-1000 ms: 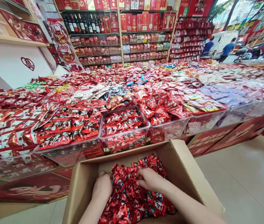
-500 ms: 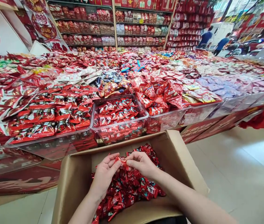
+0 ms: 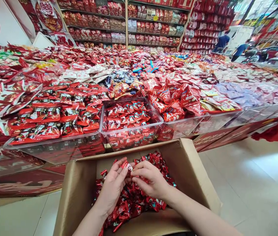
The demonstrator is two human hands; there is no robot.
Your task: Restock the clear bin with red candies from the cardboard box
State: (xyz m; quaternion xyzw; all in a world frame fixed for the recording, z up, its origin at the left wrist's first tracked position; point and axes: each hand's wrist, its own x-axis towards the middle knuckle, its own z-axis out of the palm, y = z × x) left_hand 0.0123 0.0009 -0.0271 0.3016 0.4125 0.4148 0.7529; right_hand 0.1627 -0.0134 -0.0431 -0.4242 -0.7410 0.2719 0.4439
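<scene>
A cardboard box (image 3: 193, 170) stands open below me, filled with red-wrapped candies (image 3: 141, 200). My left hand (image 3: 113, 186) and my right hand (image 3: 151, 180) meet over the heap, fingers curled around a bunch of red candies (image 3: 128, 167) held between them just above the pile. Directly beyond the box sits a clear plastic bin (image 3: 131, 131) partly filled with the same kind of red candies.
A long display counter holds several clear bins heaped with red and pale packets (image 3: 55, 118). Shelves of red boxes (image 3: 151, 23) line the back wall. Two people (image 3: 229, 46) stand far right near the entrance. Tiled floor (image 3: 252, 183) lies to the right.
My hands left the heap, came together holding red candies, and now lift them slightly. The view tilted down and shifted a little.
</scene>
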